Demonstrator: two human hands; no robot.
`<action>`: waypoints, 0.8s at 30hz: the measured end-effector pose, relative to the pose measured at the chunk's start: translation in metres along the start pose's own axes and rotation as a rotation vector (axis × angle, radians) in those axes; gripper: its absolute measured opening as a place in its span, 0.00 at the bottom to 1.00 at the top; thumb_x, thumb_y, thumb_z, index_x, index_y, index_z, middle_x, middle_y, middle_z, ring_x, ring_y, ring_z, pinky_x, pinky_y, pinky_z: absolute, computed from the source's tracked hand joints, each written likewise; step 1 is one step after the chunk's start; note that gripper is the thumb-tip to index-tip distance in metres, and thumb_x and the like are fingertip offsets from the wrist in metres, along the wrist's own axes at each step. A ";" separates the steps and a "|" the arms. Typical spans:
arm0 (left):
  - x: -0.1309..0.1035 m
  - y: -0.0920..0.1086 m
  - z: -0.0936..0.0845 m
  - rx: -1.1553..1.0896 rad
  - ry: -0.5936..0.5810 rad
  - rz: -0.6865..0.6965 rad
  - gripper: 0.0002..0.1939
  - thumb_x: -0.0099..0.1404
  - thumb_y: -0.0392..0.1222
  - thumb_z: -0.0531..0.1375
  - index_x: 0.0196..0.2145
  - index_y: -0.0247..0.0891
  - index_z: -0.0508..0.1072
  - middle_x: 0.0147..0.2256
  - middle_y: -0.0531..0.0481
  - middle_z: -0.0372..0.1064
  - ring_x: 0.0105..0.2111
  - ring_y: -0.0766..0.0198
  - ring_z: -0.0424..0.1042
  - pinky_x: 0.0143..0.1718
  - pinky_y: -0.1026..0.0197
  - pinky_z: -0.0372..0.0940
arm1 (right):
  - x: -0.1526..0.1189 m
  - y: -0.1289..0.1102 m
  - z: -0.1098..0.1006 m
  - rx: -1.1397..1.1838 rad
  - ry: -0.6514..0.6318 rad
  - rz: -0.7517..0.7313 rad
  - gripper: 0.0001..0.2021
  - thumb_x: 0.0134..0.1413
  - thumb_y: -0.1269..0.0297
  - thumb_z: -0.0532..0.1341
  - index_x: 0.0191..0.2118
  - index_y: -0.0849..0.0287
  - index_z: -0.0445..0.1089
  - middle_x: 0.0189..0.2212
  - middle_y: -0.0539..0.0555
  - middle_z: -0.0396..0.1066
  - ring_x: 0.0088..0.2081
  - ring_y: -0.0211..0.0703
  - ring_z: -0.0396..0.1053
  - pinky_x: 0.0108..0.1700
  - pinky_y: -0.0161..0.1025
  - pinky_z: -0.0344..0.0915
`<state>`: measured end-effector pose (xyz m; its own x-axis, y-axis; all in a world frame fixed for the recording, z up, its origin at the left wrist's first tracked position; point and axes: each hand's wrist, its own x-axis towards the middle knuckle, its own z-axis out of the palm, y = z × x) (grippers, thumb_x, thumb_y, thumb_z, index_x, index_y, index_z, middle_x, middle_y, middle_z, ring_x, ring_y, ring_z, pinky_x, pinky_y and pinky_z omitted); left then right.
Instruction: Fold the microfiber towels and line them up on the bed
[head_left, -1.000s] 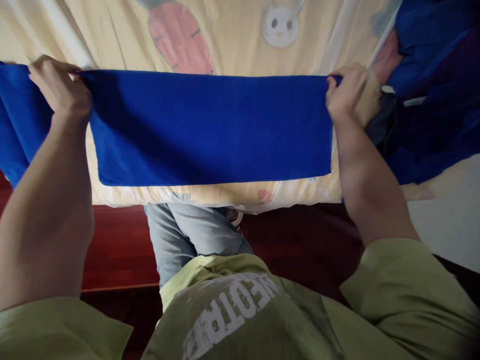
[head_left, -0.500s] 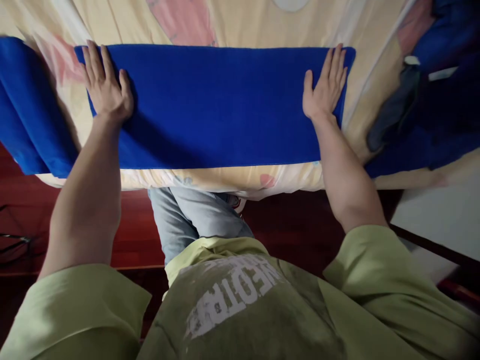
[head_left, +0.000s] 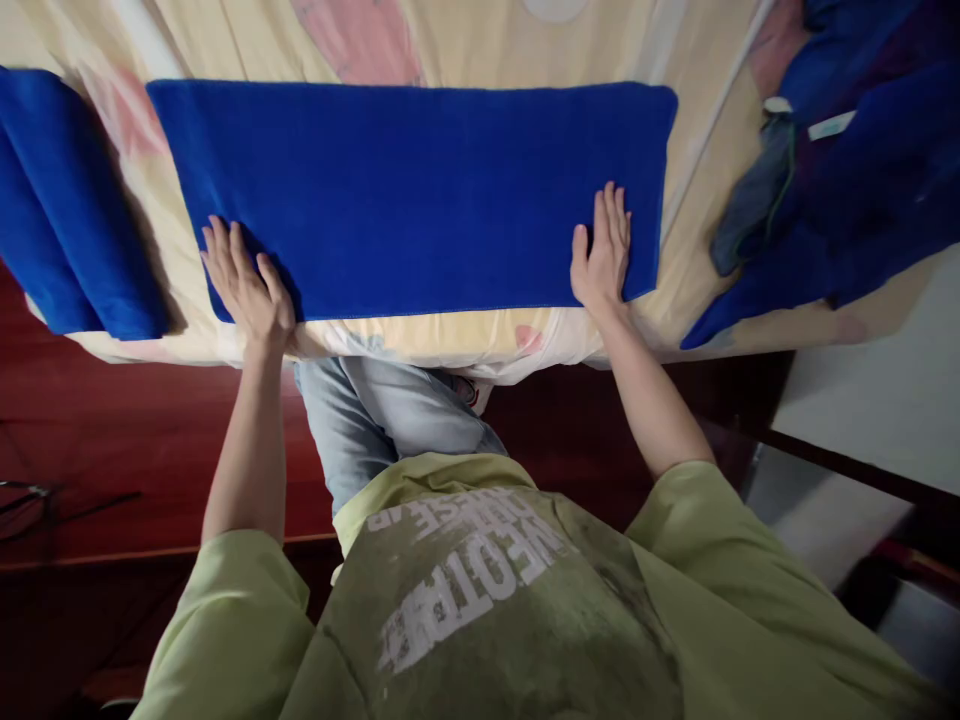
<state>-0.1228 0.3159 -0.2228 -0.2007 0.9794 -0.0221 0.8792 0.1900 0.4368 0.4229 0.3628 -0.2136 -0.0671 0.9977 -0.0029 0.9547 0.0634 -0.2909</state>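
A blue cloth (head_left: 420,190), which looks like a towel, lies flat and smooth as a wide rectangle on the patterned bedding (head_left: 480,30). My left hand (head_left: 247,285) presses flat on its near left corner, fingers stretched out and pointing away from me. On the right, my right hand (head_left: 606,245) rests palm down near the cloth's near right corner, fingers extended and the thumb a little apart. Neither hand grips the fabric. Whether the cloth is folded underneath cannot be seen.
To the left lies a folded blue cloth (head_left: 82,220) at the bed's edge. A heap of dark blue fabric (head_left: 870,200) with a white tag (head_left: 831,125) lies on the right, beside a grey-blue piece (head_left: 754,195). Below is a dark red floor (head_left: 142,430).
Both hands have slid over the cloth toward me, from near its far edge to its near edge. The cloth stays flat in about the same place.
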 end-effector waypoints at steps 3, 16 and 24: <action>-0.033 -0.004 -0.003 0.020 0.026 0.006 0.33 0.80 0.47 0.46 0.74 0.23 0.46 0.77 0.33 0.32 0.76 0.49 0.28 0.74 0.38 0.25 | -0.034 0.023 -0.006 0.007 -0.042 0.075 0.32 0.78 0.51 0.37 0.77 0.65 0.43 0.78 0.63 0.40 0.79 0.47 0.33 0.77 0.62 0.37; -0.056 -0.004 0.007 0.064 0.116 -0.103 0.37 0.79 0.52 0.45 0.75 0.22 0.45 0.76 0.30 0.34 0.77 0.49 0.31 0.74 0.38 0.29 | -0.076 0.040 -0.021 -0.060 -0.055 0.228 0.35 0.75 0.51 0.37 0.78 0.63 0.33 0.79 0.61 0.31 0.79 0.51 0.28 0.77 0.67 0.32; -0.051 0.009 -0.007 0.057 0.034 -0.114 0.35 0.79 0.44 0.47 0.75 0.22 0.43 0.76 0.30 0.30 0.77 0.51 0.29 0.75 0.39 0.29 | -0.074 0.034 -0.021 -0.006 -0.038 0.220 0.32 0.75 0.55 0.37 0.77 0.68 0.40 0.78 0.67 0.31 0.79 0.47 0.27 0.74 0.70 0.32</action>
<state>-0.1079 0.2668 -0.2110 -0.3145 0.9485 -0.0376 0.8727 0.3044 0.3817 0.4668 0.2917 -0.2037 0.1317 0.9860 -0.1019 0.9493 -0.1551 -0.2733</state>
